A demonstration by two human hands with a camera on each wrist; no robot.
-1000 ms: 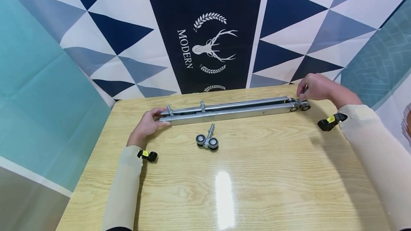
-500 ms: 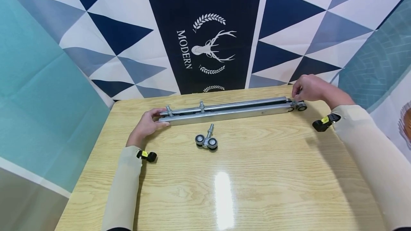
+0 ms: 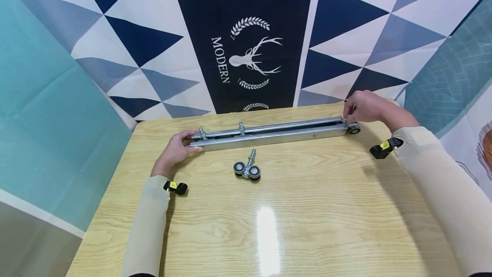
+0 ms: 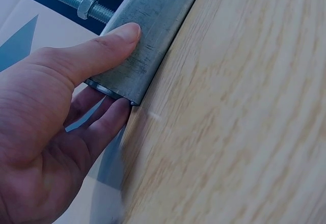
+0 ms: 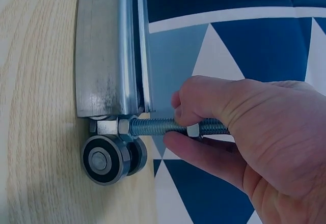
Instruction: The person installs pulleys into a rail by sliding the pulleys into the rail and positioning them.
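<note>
A long metal track (image 3: 269, 139), slotted along its top, lies across the back of the table. My left hand (image 3: 178, 148) grips its left end, thumb on the near wall and fingers round the far side and end. At the opposite end my right hand (image 3: 365, 106) pinches the threaded bolt (image 5: 153, 127) of a roller trolley. That trolley's outer wheels (image 5: 104, 160) stick out past the track end, while its other wheels are hidden inside. Two more bolts, a left one (image 3: 202, 133) and another (image 3: 241, 128), rise from the slot.
A loose roller trolley (image 3: 247, 170) lies on the wooden table (image 3: 307, 208) in front of the track, its bolt pointing away. Behind the table hangs a patterned cloth (image 3: 153, 46) with triangles and a deer print.
My right hand has moved left with the trolley, whose leading wheels have passed into the track end. The left hand keeps its grip, and the loose trolley stays put.
</note>
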